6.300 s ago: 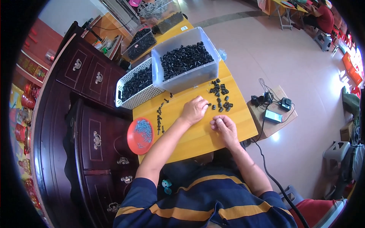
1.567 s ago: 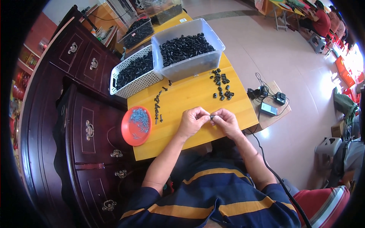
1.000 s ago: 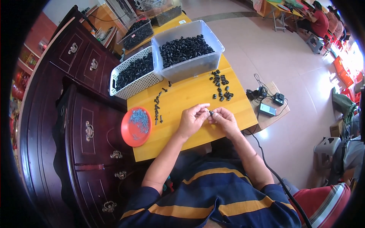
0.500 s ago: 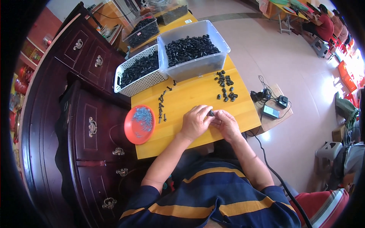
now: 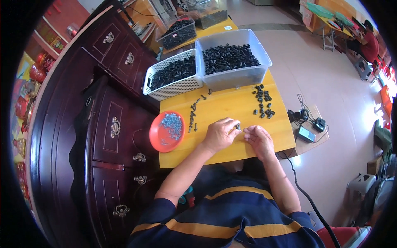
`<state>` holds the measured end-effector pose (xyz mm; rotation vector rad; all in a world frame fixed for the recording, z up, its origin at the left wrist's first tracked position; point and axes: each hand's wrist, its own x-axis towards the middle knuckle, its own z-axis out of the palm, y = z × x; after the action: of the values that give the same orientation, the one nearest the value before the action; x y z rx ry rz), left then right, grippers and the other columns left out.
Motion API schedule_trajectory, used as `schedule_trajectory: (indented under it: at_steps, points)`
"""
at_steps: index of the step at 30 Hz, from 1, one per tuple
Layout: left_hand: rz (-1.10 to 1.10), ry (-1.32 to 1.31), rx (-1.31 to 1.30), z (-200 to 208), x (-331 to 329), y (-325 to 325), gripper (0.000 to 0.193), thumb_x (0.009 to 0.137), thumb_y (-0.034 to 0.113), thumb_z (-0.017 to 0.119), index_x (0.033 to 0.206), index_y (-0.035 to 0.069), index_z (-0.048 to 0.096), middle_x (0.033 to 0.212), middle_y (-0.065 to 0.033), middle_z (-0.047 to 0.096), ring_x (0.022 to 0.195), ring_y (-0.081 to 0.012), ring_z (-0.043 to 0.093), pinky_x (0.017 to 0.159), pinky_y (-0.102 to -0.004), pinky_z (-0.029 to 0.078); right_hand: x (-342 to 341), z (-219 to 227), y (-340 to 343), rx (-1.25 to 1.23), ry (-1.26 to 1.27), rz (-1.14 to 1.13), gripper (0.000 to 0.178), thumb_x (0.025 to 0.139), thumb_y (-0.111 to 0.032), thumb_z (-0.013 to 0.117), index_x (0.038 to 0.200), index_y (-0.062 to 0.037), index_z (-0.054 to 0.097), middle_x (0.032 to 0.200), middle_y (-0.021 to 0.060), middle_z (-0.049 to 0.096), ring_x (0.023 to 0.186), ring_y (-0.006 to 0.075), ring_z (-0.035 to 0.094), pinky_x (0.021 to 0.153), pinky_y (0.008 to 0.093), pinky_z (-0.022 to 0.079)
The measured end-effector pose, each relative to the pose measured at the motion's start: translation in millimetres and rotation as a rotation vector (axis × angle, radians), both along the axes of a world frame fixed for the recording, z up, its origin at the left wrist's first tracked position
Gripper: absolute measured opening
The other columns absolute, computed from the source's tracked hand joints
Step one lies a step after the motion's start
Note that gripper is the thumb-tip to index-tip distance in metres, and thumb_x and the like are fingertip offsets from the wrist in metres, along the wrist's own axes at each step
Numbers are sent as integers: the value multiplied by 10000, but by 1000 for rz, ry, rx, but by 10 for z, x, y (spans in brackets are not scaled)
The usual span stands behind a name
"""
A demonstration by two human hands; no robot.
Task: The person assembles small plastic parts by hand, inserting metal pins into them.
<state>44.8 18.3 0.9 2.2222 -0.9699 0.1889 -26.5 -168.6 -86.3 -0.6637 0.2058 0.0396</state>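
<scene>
My left hand (image 5: 220, 135) pinches a small black plastic part (image 5: 237, 126) between thumb and fingertips, above the front of the yellow table (image 5: 229, 109). Just to its right is my right hand (image 5: 260, 141), apart from the part, its fingers bent and drawn together; whatever they may hold is too small to make out. A loose row of thin black pieces (image 5: 192, 112) lies left of my hands. Beside that row, an orange-red plate (image 5: 156, 139) carries many small silvery screws (image 5: 172, 125). Short black parts (image 5: 262, 99) are grouped at the table's right side.
A white perforated basket (image 5: 178, 87) and a clear plastic bin (image 5: 233, 79), both full of black parts, stand at the table's back. Dark wooden drawers (image 5: 108, 126) border the left. Devices and cables (image 5: 306, 133) rest on a low surface at right. Another person (image 5: 367, 44) sits far right.
My hands have come apart; the black part stays in my left hand while my right hand has drawn off to the right. The whole view has shifted a little.
</scene>
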Motion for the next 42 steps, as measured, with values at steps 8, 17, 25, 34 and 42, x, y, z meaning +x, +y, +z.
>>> schedule_trajectory:
  at_steps: [8, 17, 25, 34, 42]
  points:
    - [30, 505, 242, -235, 362, 568, 330, 857, 81, 635, 1185, 61, 668, 686, -17, 601, 629, -114, 571, 627, -312, 480, -15, -11, -44, -16, -16, 22, 279, 1082, -252, 484, 1122, -25, 640, 1080, 152, 715, 927, 218, 690, 889, 361, 555]
    - [442, 150, -431, 192, 1918, 1353, 724, 883, 28, 633, 1523, -42, 303, 1228, -186, 677, 949, -179, 703, 851, -275, 555, -39, -61, -59, 2, -90, 25, 271, 1076, -250, 505, 1129, -17, 631, 1080, 146, 713, 929, 217, 688, 889, 357, 555]
    - [92, 317, -127, -411, 976, 366, 283, 889, 88, 697, 1169, 48, 701, 909, -84, 748, 746, -140, 702, 693, -292, 562, -46, -8, -21, -41, -77, 28, 274, 1072, -276, 526, 1132, -36, 644, 1069, 106, 716, 898, 174, 671, 888, 319, 536]
    - [28, -24, 56, -591, 523, -787, 394, 873, 213, 728, 1248, 105, 667, 971, -123, 670, 829, -314, 683, 745, -427, 561, -91, 5, -114, -542, -172, -212, 254, 1080, -225, 504, 1092, -15, 645, 994, 80, 704, 835, 120, 631, 815, 267, 522]
    - [20, 2, 173, -626, 597, -901, 149, 900, 182, 673, 1013, 90, 704, 994, -130, 679, 867, -349, 681, 759, -451, 558, -74, 22, -360, -811, -111, -357, 137, 1016, -101, 596, 1061, 10, 661, 940, 47, 716, 794, 94, 649, 747, 258, 543]
